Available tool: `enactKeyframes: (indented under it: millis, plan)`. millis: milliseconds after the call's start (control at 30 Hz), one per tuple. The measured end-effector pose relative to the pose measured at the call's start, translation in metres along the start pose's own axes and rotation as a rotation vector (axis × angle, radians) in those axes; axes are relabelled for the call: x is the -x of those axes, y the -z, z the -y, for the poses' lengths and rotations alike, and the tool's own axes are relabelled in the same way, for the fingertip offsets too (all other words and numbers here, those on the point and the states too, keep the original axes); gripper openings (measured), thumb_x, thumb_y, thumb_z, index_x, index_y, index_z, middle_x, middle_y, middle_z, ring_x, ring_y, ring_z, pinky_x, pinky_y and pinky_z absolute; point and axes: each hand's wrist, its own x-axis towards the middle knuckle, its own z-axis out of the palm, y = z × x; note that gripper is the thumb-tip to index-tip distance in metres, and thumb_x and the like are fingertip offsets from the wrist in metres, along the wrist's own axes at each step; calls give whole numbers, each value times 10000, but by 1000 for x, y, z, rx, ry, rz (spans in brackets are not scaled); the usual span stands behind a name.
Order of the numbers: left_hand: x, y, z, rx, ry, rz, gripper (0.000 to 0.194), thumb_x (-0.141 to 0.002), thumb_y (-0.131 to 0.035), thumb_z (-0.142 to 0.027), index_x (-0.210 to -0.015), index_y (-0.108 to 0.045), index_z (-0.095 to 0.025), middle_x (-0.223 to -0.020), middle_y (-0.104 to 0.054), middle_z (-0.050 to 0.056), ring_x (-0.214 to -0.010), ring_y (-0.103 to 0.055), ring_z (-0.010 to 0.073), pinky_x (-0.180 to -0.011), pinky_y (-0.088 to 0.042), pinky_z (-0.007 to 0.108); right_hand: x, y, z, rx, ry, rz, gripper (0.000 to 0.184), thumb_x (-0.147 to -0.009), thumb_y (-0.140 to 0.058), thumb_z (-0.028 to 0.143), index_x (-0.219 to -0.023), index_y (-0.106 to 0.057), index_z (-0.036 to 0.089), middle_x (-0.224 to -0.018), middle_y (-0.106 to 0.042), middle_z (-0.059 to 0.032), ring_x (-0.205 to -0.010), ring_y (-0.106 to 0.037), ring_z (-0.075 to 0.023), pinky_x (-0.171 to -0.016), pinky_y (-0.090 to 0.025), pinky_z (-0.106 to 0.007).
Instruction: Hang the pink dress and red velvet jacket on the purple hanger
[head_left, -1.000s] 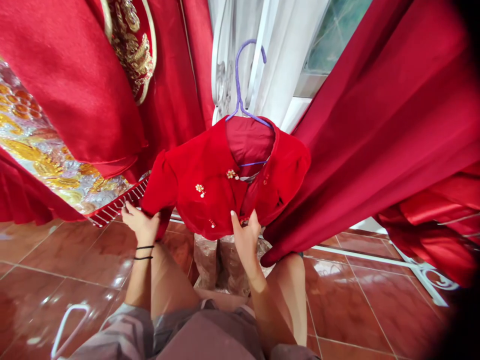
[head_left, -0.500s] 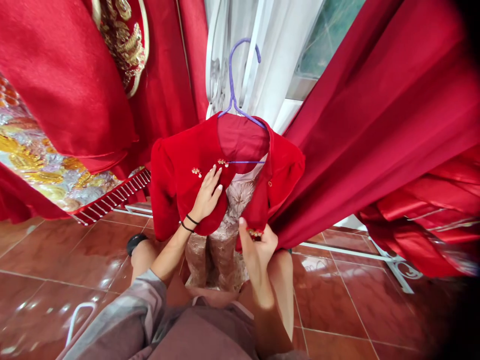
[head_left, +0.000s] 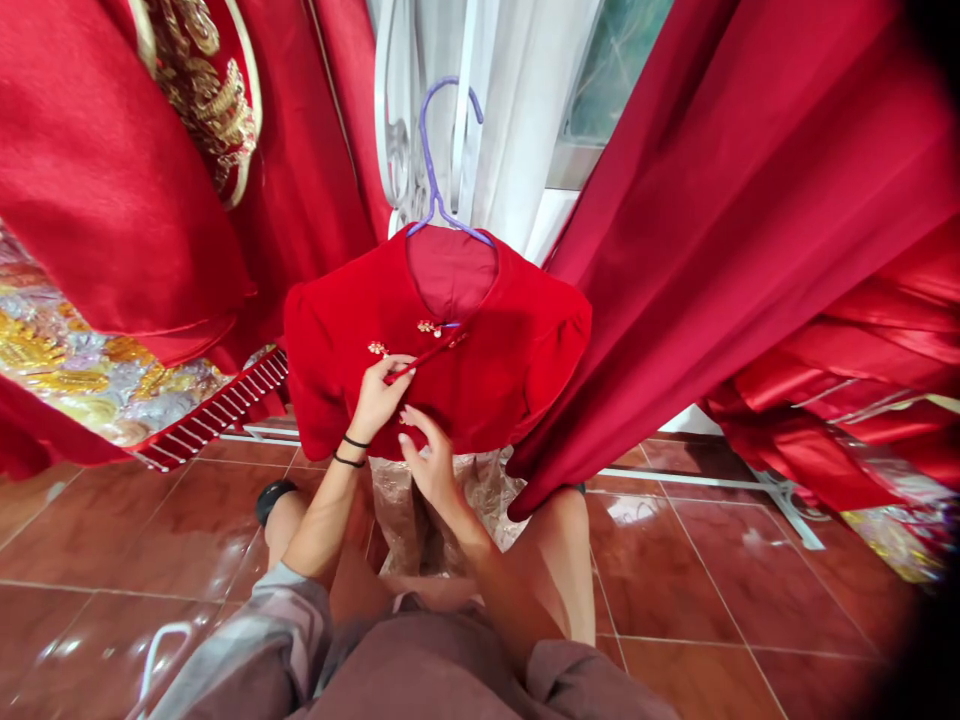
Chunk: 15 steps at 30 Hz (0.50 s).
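A red velvet jacket [head_left: 510,340] hangs from a purple hanger [head_left: 429,150] in front of me, its two front panels drawn together. Gold-and-red ornaments [head_left: 379,349] dot its front. My left hand [head_left: 382,400], with two black bands at the wrist, pinches the front edge of the jacket, which folds up between thumb and fingers. Just right of it, my right hand [head_left: 433,462] touches the jacket's lower front with its fingertips, thumb and forefinger apart. A small gold bit shows beside those fingertips. The jacket's underside is hidden.
Long red cloth [head_left: 720,190] hangs close on the right. On the left hang red garments [head_left: 105,180] with gold embroidery. The hanger hooks on a white metal rack [head_left: 465,90]. Lace cloth [head_left: 394,500] hangs below the jacket, above the tiled floor [head_left: 675,580].
The right-hand jacket panel has come left across the lace and meets the other panel. My right hand moved left with it and loosened. My left hand, flat before, now pinches the edge.
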Motion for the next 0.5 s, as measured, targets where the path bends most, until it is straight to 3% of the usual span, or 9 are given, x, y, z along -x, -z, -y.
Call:
enactKeyframes:
  millis: [100, 133, 167, 267, 400, 500]
  plan:
    - [0, 11, 0, 211, 166, -29, 337, -663, -771, -399, -852, -676, -138, -627, -606, -26, -525, -509, 81, -516, -402, 189, 18, 52, -36, -308, -353, -520, 201, -815, -567, 314, -994, -604, 230, -1039, -692, -17, -993, -633, -141, -1008, -468, -341]
    - [1, 14, 0, 291, 217, -26, 358, -629, -803, -406, -828, -664, -142, -561, -546, -51, -471, -453, 62, -473, -356, 177, 19, 72, -51, -464, -538, -540, 145, -811, -554, 337, -909, -587, 235, -958, -694, 6, -943, -641, -136, -975, -488, -348]
    - [2, 16, -1, 367, 257, -25, 379, -600, -827, -413, -806, -652, -147, -519, -496, -69, -441, -417, 52, -450, -328, 171, 17, 89, -65, -530, -635, -520, 145, -822, -518, 363, -831, -565, 225, -879, -691, -1, -887, -652, -155, -917, -520, -384]
    - [5, 13, -2, 507, 306, -38, 435, -541, -866, -429, -789, -632, -158, -526, -489, -69, -450, -430, 52, -453, -348, 169, 12, 123, -98, -644, -779, -356, 183, -806, -519, 359, -697, -509, 212, -746, -680, -18, -809, -674, -194, -803, -558, -440]
    - [5, 3, 1, 527, 331, -64, 460, -542, -859, -465, -797, -624, -162, -558, -529, -54, -467, -450, 61, -456, -358, 174, 30, 119, -120, -636, -802, -280, 148, -700, -646, 301, -729, -529, 214, -735, -690, 12, -755, -676, -159, -728, -566, -344]
    - [2, 2, 2, 413, 236, -132, 390, -612, -810, -463, -756, -605, -163, -566, -527, -48, -486, -452, 69, -468, -352, 182, 52, 110, -130, -519, -758, -291, 224, -624, -695, 304, -713, -509, 218, -656, -647, 27, -624, -640, -157, -600, -542, -310]
